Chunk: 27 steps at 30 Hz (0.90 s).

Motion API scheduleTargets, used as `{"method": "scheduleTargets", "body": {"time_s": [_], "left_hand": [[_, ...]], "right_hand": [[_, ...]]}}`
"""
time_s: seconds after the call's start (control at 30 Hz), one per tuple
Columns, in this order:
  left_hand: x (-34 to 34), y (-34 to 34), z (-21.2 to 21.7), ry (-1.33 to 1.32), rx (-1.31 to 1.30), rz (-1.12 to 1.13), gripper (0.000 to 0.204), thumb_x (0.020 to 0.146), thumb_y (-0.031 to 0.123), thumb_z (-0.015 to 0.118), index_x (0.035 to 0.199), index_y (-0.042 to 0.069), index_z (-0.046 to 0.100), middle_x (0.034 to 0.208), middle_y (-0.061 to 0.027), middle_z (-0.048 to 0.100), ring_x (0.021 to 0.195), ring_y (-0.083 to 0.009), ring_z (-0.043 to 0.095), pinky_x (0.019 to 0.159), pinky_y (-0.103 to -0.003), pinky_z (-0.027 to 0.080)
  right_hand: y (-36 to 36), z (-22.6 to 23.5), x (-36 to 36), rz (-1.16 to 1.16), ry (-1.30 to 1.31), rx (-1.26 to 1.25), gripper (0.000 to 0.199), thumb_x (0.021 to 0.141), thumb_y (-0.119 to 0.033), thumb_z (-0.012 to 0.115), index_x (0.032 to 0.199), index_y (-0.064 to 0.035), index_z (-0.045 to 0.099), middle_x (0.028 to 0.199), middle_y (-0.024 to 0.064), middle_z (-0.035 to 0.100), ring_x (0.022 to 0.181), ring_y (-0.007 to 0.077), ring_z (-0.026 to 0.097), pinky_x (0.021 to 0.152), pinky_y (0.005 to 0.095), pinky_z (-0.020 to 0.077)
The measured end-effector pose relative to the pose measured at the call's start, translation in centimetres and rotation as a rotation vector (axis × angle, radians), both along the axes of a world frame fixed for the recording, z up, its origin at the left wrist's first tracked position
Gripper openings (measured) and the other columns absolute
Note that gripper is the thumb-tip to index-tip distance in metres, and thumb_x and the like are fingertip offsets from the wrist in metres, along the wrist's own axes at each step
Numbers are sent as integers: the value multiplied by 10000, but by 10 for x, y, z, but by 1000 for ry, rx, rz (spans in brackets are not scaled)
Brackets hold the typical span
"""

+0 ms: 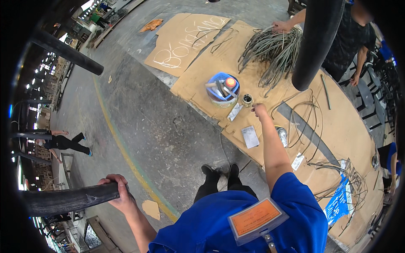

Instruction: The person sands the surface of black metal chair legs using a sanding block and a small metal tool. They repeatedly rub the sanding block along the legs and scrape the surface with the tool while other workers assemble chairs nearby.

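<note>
On the left, my left hand [120, 195] is closed round the end of a dark, round wooden bar [71, 199] that comes in from the left edge. My right hand [259, 110] reaches over the cardboard-covered table [253, 118], its fingers pinched together beside a small open jar [247, 99] with dark contents. Whatever the fingers hold, if anything, is too small to make out. Left of the jar stands a clear tub with a blue rim [222, 90], holding tools and a red-capped container. A whitish strip [235, 112] and a grey rectangular pad [250, 137] lie nearby.
Other dark bars [318, 42] jut in at upper right and upper left [69, 54]. A co-worker's hand [281, 27] touches a large bundle of grey-green strands [272, 52]. Loose wire coils [350, 183] and a metal can [282, 137] lie on the table. Another person [67, 141] walks at left.
</note>
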<state>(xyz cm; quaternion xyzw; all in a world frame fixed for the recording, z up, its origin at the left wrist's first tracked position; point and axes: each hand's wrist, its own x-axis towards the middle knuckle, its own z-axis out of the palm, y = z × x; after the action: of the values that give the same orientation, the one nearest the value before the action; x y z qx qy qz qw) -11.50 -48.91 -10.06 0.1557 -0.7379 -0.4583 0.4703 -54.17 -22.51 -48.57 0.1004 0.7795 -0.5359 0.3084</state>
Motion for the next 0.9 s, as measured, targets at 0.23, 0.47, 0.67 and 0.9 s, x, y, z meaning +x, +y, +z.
{"method": "scheduleTargets", "body": {"time_s": [0.23, 0.47, 0.67, 0.9], "left_hand": [[-6, -18, -1, 4, -17, -27, 317, 811, -38, 582, 1053, 93, 426, 830, -78, 481, 722, -151, 454, 653, -277, 374], [-12, -37, -4, 14, 11, -8, 335, 796, -34, 603, 1055, 102, 440, 824, -80, 486, 722, -144, 456, 663, -267, 380], [-16, -47, -6, 31, -20, -22, 340, 791, -29, 615, 1048, 104, 437, 819, -82, 489, 727, -146, 456, 666, -265, 383], [-24, -57, -5, 13, -41, 27, 348, 791, -1, 627, 1035, 94, 397, 797, -90, 494, 692, -154, 472, 644, -279, 399]], "right_hand": [[-26, -17, -18, -142, 48, -118, 147, 879, -52, 481, 820, 36, 584, 630, 154, 590, 466, 249, 562, 382, 362, 430], [-21, 4, -15, -87, -116, -182, 140, 887, -13, 381, 799, 23, 483, 618, 132, 509, 435, 244, 503, 385, 361, 432], [-15, 32, -12, -14, -269, -145, 173, 867, 29, 374, 983, -32, 486, 662, 107, 503, 519, 238, 538, 448, 361, 467], [-8, 48, -3, 64, -214, -85, 272, 873, 19, 381, 1128, -42, 453, 657, 102, 507, 523, 215, 542, 469, 350, 485]]}}
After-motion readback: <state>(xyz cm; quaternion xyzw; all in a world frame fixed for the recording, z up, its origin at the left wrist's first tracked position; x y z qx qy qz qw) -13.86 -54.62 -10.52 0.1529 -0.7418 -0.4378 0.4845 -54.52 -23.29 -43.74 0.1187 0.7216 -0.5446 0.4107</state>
